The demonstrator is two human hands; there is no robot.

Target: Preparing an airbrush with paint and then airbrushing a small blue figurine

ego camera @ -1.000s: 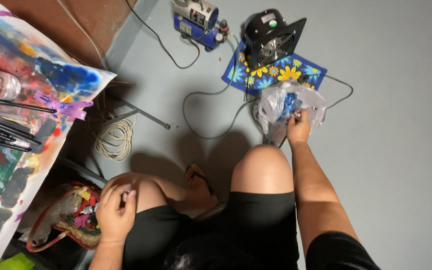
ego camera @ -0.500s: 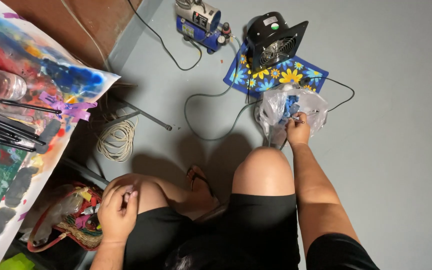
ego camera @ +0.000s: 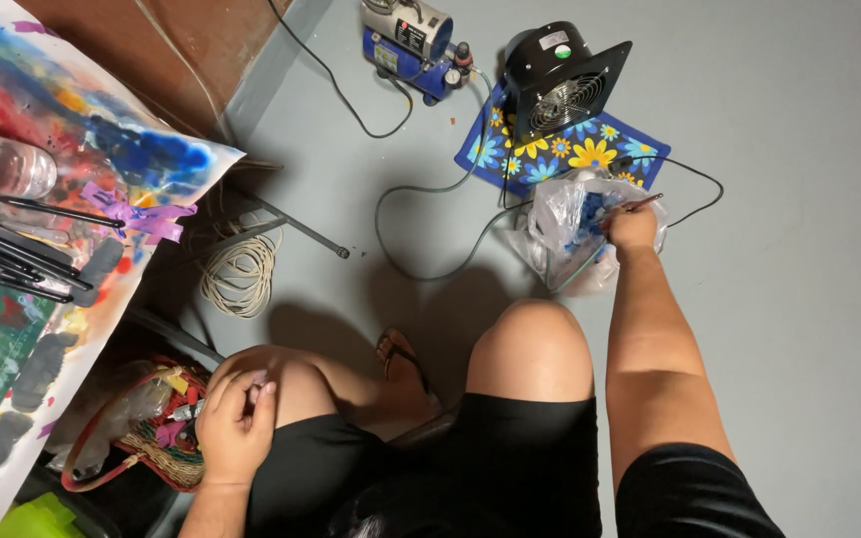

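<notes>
Right hand (ego camera: 634,227) reaches down into the clear plastic bag (ego camera: 562,234) on the floor beside the flowered mat (ego camera: 590,151) and pinches a thin brush (ego camera: 638,205), while my left hand (ego camera: 234,423) rests half curled on the knee, and I cannot tell if it holds something small. I judge the step as picking among the blue things in the bag; the next move needs a careful lift. Compared with one second ago, the right hand sits a little higher at the bag's mouth and the left has not moved.
</notes>
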